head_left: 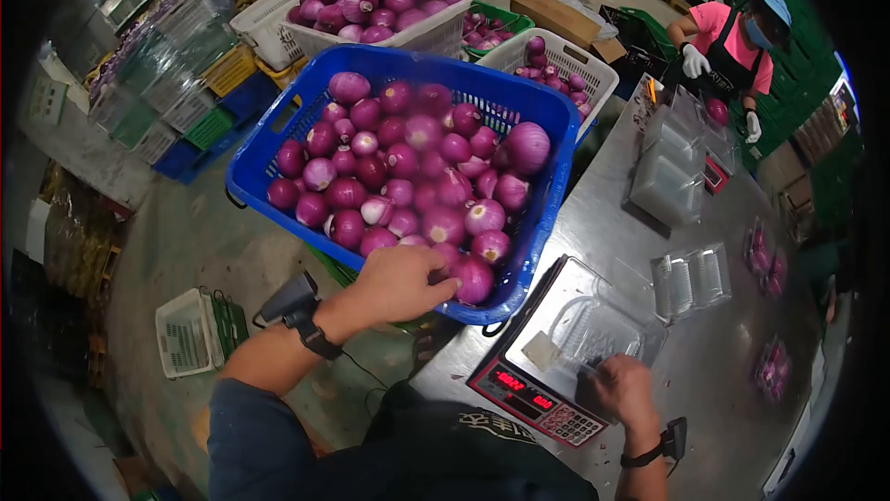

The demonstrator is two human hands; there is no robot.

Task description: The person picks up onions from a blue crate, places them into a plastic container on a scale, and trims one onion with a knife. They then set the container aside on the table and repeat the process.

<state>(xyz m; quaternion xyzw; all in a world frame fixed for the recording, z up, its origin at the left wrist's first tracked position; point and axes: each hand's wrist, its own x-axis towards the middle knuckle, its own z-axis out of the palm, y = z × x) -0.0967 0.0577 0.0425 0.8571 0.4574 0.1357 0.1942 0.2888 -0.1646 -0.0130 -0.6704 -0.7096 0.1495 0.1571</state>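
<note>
My left hand (403,286) reaches over the near edge of a blue basket (547,251) full of peeled red onions (401,160). Its fingers are curled beside an onion (474,279) at the basket's near corner; whether they grip one is hidden. A digital scale (533,399) with red figures stands on the metal table, with a clear plastic tray (593,329) on its plate. At the tray's near right side is my right hand (626,390), its fingers bent together; what they hold, if anything, is too small to tell.
Clear trays (691,280) and a stack of them (669,181) lie on the metal table (705,371), with packed onions (771,368) to the right. Beyond stands a co-worker (728,47) in white gloves. White crates (436,24) of onions are behind the basket.
</note>
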